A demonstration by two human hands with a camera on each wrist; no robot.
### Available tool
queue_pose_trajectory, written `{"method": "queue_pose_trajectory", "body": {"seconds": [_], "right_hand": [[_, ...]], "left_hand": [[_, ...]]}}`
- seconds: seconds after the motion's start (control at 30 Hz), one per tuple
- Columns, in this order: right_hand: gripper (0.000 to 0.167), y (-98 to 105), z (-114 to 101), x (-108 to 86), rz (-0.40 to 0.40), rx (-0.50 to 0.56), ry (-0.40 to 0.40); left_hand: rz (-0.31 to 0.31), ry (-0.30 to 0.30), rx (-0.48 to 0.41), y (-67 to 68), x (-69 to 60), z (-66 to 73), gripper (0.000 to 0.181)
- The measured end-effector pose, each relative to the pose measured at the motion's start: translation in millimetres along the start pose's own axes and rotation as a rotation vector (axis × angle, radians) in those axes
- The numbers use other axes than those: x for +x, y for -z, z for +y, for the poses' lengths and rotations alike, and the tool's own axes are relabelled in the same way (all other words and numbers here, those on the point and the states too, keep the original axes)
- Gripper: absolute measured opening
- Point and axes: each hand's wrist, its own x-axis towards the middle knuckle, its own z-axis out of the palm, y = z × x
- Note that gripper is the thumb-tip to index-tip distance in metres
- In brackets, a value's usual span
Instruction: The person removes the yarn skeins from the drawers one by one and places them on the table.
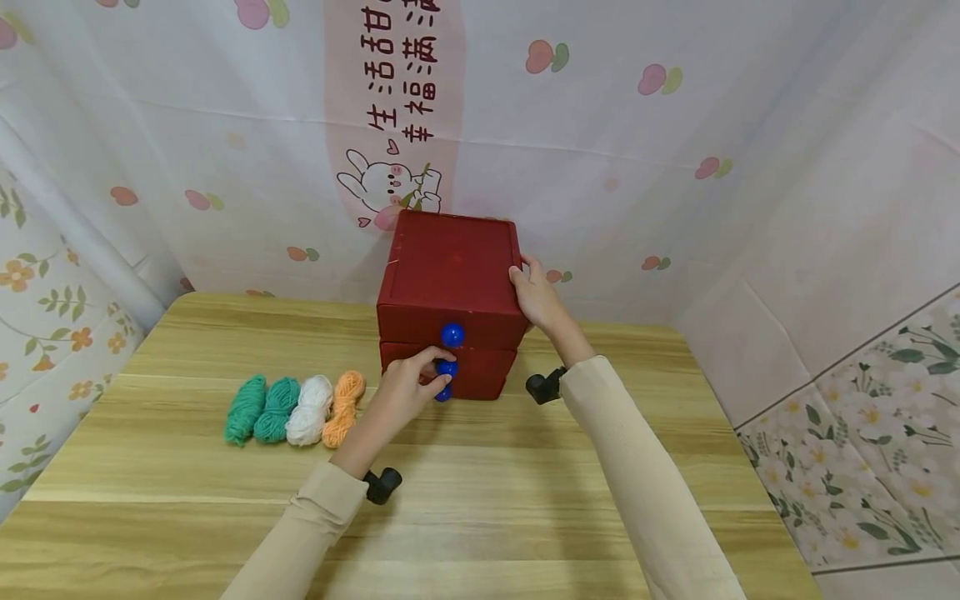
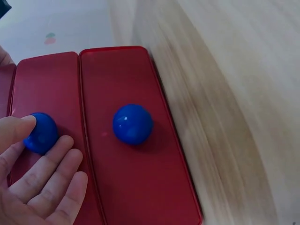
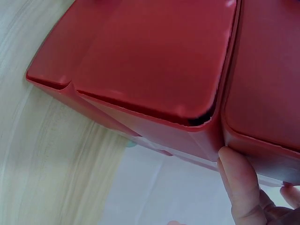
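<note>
Near four yarn skeins [image 1: 306, 410], left grip [image 1: 405, 385] pinches blue knob [image 1: 447, 367]; spread right grip [image 1: 538, 296] touches red box [image 1: 455, 258].

Soft light, faint diffuse shadows.

Homelike corner: rabbit-print curtain [image 1: 585, 167], floral wall covering [image 1: 847, 467], wooden table [image 1: 510, 500].

left hand [image 1: 406, 387] pinches blue knob [image 1: 448, 367]; right hand [image 1: 537, 293] touches red drawer box [image 1: 454, 262]
</note>
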Motion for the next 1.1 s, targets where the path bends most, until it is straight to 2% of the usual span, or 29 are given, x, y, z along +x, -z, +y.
{"method": "queue_pose_trajectory", "body": {"seconds": [0.23, 0.53, 0.67, 0.8, 0.9, 0.97, 1.03, 1.1], "right_hand": [[0.057, -1, -1, 0.5, 0.021, -0.006, 0.005], [0.057, -1, -1, 0.6, 0.028, -0.024, 0.011], [0.057, -1, -1, -0.2, 0.018, -0.024, 0.003], [0.057, -1, -2, -1.0, 0.014, -0.022, -0.003], [0.057, -1, -2, -1.0, 0.012, -0.022, -0.009], [0.057, -1, -2, -1.0, 0.009, -0.021, -0.013], [0.057, -1, -1, -0.5, 0.006, -0.019, -0.011], [0.057, -1, -1, -0.1, 0.006, -0.015, -0.009]], "left_hand": [[-0.026, 0.030, -0.010, 0.9, 2.6, 0.4, 0.022], [-0.016, 0.042, -0.007, 0.5, -0.6, 3.5, 0.023], [-0.010, 0.006, -0.057, 1.1, -6.9, -0.7, 0.030], [0.033, -0.015, -0.191, 1.1, -16.1, -9.5, 0.035], [0.100, 0.019, -0.267, -1.0, -22.5, -18.5, 0.030], [0.133, 0.057, -0.274, -2.9, -25.6, -24.1, 0.026], [0.128, 0.092, -0.261, -5.2, -27.6, -28.8, 0.024], [0.095, 0.128, -0.265, -8.6, -27.8, -32.1, 0.026]]}}
